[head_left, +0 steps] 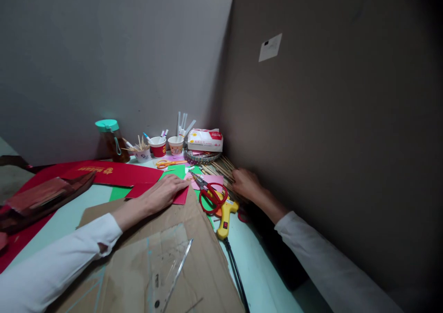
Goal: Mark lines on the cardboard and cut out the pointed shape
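Observation:
My left hand (167, 191) lies flat, fingers stretched out, on a piece of red card (181, 197) at the tip of the brown cardboard (194, 211). Over by the dark panel, my right hand (246, 184) has its fingers curled down onto a bundle of thin wooden sticks (224, 169); the fingertips are partly hidden. Between the hands lie red-handled scissors (213, 200) with closed blades. They rest beside a yellow hot glue gun (226, 216), whose black cord runs toward me. Pink paper (215, 179) and green paper (176, 171) are underneath and around them.
A bottle with a turquoise lid (112, 140), paper cups (158, 147) of pens and sticks, and a tissue pack (205, 140) line the back. Orange scissors (169, 164) lie before them. A clear ruler (178, 274) rests on the cardboard. The dark panel (311, 119) bounds the right.

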The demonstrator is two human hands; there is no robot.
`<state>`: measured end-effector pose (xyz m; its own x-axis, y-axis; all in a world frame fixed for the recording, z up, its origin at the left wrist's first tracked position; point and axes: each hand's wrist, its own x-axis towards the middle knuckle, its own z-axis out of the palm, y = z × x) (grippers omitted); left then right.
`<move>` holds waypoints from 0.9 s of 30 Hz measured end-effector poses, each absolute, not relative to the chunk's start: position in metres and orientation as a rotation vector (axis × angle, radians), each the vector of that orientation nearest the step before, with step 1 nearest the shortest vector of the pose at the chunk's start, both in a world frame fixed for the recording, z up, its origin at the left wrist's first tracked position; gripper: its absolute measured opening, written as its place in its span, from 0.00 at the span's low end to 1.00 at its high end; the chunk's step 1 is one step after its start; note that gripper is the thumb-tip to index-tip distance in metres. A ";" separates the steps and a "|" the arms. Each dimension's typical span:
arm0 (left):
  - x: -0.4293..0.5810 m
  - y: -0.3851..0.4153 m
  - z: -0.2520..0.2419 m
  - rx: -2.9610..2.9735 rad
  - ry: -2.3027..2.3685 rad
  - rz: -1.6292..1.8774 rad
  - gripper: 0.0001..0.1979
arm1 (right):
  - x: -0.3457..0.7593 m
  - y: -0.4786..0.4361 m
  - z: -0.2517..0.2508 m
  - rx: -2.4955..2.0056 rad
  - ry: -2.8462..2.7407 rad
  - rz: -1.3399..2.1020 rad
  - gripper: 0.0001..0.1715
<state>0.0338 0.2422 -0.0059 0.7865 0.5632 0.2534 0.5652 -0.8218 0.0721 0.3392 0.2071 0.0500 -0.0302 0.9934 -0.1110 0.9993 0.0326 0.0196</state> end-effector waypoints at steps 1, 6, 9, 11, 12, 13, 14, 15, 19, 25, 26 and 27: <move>0.033 0.242 -0.005 -2.970 -0.937 -0.411 0.18 | 0.340 0.208 0.050 2.128 2.172 -0.096 0.19; 0.028 0.241 -0.002 -3.009 -0.970 -0.404 0.17 | 0.343 0.212 0.049 2.171 2.107 -0.095 0.19; 0.025 0.240 -0.002 -3.011 -1.022 -0.415 0.15 | 0.344 0.213 0.050 2.184 2.099 -0.103 0.19; 0.022 0.240 0.000 -3.002 -1.073 -0.433 0.13 | 0.344 0.213 0.051 2.190 2.098 -0.113 0.18; 0.021 0.240 0.002 -2.993 -1.106 -0.448 0.13 | 0.344 0.214 0.052 2.193 2.099 -0.118 0.18; 0.019 0.242 0.004 -2.981 -1.143 -0.467 0.13 | 0.344 0.214 0.053 2.197 2.100 -0.122 0.18; 0.017 0.243 0.006 -2.965 -1.184 -0.490 0.13 | 0.344 0.215 0.054 2.200 2.104 -0.125 0.18; 0.015 0.246 0.008 -2.945 -1.227 -0.515 0.13 | 0.344 0.215 0.055 2.205 2.108 -0.125 0.18; 0.002 0.259 0.017 -2.846 -1.396 -0.605 0.14 | 0.346 0.218 0.059 2.228 2.124 -0.110 0.17; -0.018 0.277 0.026 -2.724 -1.586 -0.632 0.14 | 0.352 0.222 0.060 2.234 2.127 -0.122 0.18; -0.019 0.278 0.026 -2.717 -1.599 -0.620 0.14 | 0.353 0.223 0.060 2.233 2.130 -0.126 0.18; -0.019 0.280 0.027 -2.717 -1.603 -0.605 0.14 | 0.354 0.223 0.059 2.235 2.132 -0.129 0.18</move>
<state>-0.0187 0.2797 0.0269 0.4314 0.8566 0.2830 0.8301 -0.4998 0.2474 0.3537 0.2231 0.0592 0.0459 0.9944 -0.0953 0.9986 -0.0481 -0.0209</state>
